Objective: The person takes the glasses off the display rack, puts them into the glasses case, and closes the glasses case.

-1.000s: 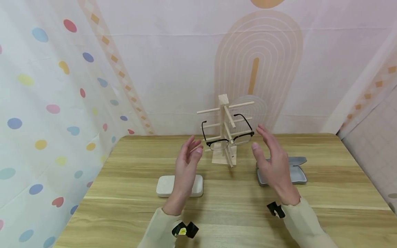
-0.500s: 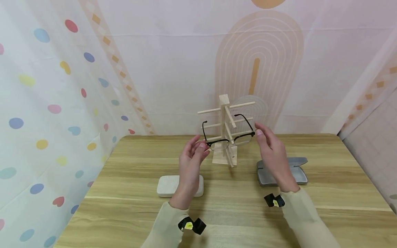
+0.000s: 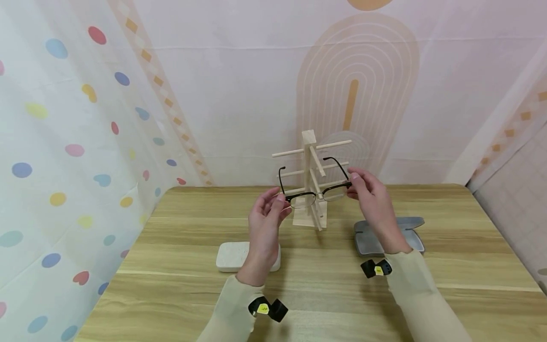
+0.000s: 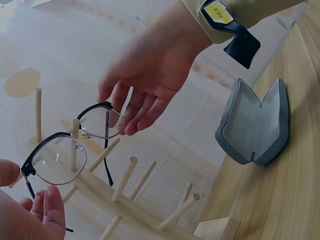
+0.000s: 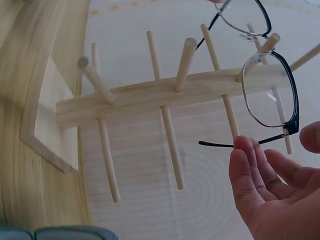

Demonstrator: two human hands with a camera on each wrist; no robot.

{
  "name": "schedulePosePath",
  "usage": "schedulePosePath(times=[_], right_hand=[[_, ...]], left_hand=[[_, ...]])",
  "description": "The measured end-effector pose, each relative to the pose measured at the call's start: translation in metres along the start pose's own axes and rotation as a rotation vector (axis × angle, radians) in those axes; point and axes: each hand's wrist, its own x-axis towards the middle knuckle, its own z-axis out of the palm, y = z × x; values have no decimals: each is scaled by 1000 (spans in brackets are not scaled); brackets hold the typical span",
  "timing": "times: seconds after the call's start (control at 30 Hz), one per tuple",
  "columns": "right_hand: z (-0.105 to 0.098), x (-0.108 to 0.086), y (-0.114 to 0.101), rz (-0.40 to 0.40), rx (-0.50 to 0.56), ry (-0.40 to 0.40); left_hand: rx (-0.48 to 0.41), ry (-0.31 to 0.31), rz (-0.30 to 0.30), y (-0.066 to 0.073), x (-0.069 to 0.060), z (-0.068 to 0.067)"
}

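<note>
Black half-rim glasses [image 3: 302,194] hang on a front peg of the wooden stand [image 3: 308,142], bridge on the peg, temples pointing back. My left hand [image 3: 264,228] holds their left end, thumb in front and fingers behind. At the right end, my right hand [image 3: 376,204] has its thumb and fingers around the hinge corner. The left wrist view shows the glasses [image 4: 59,134] between the left hand [image 4: 30,215] and right hand [image 4: 155,70]. In the right wrist view, the right hand's [image 5: 280,190] fingertips meet one temple of the glasses [image 5: 296,100].
A white case [image 3: 232,256] lies closed at the left, partly behind the left forearm. On the right, a grey case [image 3: 368,241] lies open, partly covered by the right hand. Patterned cloth [image 3: 239,95] hangs behind the wooden table [image 3: 171,285].
Both hands have moved inward from beside the glasses to their two ends, and their fingers now close around the corners. The front has tilted slightly; the bridge stays on the peg.
</note>
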Motion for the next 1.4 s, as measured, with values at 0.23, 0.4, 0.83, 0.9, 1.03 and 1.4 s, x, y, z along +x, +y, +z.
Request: schedulePosePath(times=[0.23,0.4,0.83,0.9,1.03,1.4], right_hand=[[-2,6,-1,93,208,-24],[-4,8,-2,153,257,-31],[-4,9,-5,150,299,-12],[-4,9,-5,138,302,-11],[-4,8,-5,112,310,1],[-4,6,-8,82,299,8]], left_hand=[[-28,3,-6,0,1,1],[-86,-2,-52,1,2,1],[-110,-16,-76,3,3,2],[-111,-15,-76,3,3,2],[-112,-10,-75,4,3,2],[-128,-1,-56,6,0,3]])
